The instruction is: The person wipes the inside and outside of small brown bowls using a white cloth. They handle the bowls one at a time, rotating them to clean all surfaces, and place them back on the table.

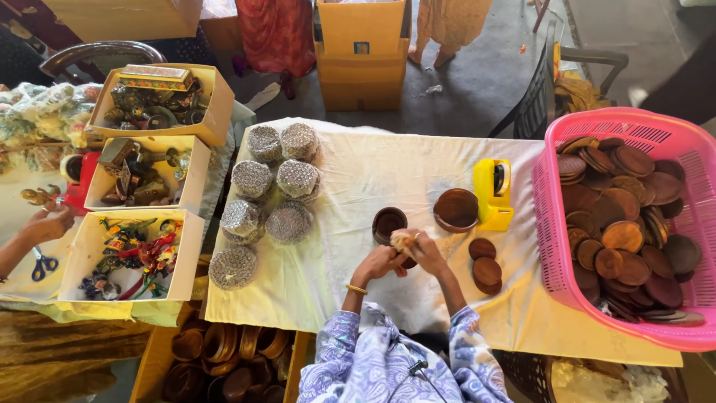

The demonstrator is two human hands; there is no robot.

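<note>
- A small bowl (388, 222) and a bigger bowl (456, 209) are set side by side on the surface (358, 179).
- A tape holder (493, 192) is placed just right of the bigger bowl.
- A basket (552, 224) filled with round lids (623, 235) is found at the right edge.
- Wrapped bundles (272, 190) are laid to the left.

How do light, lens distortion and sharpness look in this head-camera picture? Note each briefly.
Head view: soft, even daylight on the cream tablecloth, faint shadows, no harsh glare; wide-angle bending curves the pink basket and table edges; the hands working a small pale item look slightly blurred, while the wrapped silver bundles stay fairly sharp.
</note>
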